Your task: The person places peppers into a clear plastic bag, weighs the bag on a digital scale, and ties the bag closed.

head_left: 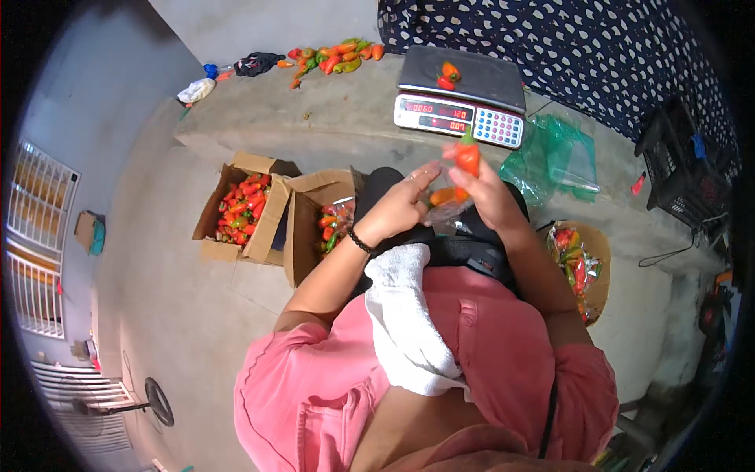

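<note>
My right hand (494, 197) is closed around a red-orange pepper (468, 160) with its green stem up, in front of the scale. Beside it, my left hand (397, 206) pinches a clear plastic bag (450, 211) above my lap. Inside the bag lie orange peppers (442, 196), partly hidden by my fingers. Just beyond both hands stands a digital scale (458, 119) with a lit red display. On its grey pan rest an orange pepper (451, 69) and a red pepper (445, 82).
Loose peppers (334, 57) are heaped on the concrete ledge (259, 102). Two cardboard boxes of peppers, one farther left (206, 212) and one nearer (297, 236), stand left of me. Green plastic bags (543, 161) lie right of the scale. At right are a box of bagged peppers (599, 259) and a black crate (684, 181).
</note>
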Demonstrator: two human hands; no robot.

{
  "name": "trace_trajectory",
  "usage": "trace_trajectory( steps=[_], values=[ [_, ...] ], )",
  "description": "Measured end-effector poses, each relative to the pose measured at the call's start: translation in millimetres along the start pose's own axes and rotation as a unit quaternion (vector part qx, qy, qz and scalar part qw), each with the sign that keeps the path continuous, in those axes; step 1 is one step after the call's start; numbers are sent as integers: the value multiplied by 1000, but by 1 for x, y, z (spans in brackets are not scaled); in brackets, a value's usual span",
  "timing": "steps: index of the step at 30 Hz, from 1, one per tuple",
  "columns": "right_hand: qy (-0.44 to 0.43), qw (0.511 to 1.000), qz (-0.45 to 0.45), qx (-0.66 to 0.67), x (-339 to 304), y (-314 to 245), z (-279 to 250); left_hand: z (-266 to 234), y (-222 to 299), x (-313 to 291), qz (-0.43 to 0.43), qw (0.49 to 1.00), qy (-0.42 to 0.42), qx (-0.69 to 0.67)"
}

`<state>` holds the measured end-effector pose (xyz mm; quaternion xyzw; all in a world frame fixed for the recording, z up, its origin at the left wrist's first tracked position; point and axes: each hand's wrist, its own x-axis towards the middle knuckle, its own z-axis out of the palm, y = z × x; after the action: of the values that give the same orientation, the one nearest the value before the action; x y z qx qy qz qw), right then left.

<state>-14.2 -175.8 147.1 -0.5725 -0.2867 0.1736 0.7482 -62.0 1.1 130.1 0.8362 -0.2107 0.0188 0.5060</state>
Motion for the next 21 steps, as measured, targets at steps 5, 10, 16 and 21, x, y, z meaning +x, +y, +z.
trace_trajectory(
  steps=[5, 10, 16, 21],
  values=[
    [-50, 998, -19, -21, 12, 15, -6, 3, -13, 11, -39, 993, 5, -112],
    [-39, 839, -137, -526, 15, 37, -17, 0, -10, 17, -148, 955, -20, -256],
    [-104, 881, -36, -460, 38, 0, -24, 0, -30, 17, -55, 996, 66, -31],
    [-35, 870, 40, -489, 139, 21, -76, -16, -24, 16, -29, 997, 77, 13]
  ],
)
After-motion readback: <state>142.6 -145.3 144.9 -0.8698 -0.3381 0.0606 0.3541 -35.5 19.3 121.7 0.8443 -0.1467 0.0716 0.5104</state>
